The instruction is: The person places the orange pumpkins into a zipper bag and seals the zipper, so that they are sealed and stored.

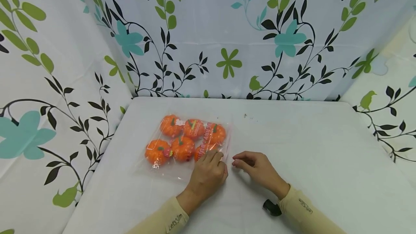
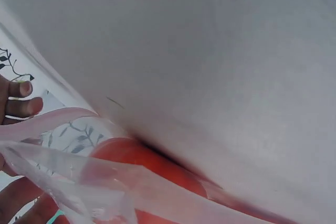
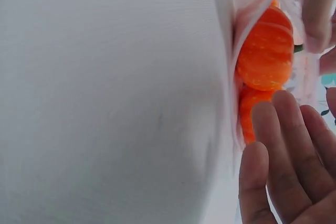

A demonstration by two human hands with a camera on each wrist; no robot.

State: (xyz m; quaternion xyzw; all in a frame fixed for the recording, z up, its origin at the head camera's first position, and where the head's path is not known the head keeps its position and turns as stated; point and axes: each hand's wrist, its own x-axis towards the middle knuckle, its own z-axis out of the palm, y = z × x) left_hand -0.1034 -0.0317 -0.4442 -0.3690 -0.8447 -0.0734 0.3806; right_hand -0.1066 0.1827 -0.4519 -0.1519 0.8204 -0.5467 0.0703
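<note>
A clear plastic bag (image 1: 173, 172) with red print lies on the table, holding several small orange pumpkins (image 1: 182, 148) with green stems. My left hand (image 1: 208, 170) pinches the bag's right edge at its near corner, fingers curled over the film. In the left wrist view the bag's pinkish film (image 2: 168, 195) is lifted in front of a pumpkin. Just right of the bag, apart from it, is my right hand (image 1: 260, 169), its fingers loosely bent and holding nothing. The right wrist view shows that hand's spread fingers (image 3: 296, 150) before the bag's parted edge.
A white cloth covers the table (image 1: 308, 136). Beside the right sleeve lies a small black object (image 1: 272, 208). Small dark specks (image 1: 245, 115) dot the cloth at the back. Leaf-patterned curtains (image 1: 201, 35) hang behind and at both sides.
</note>
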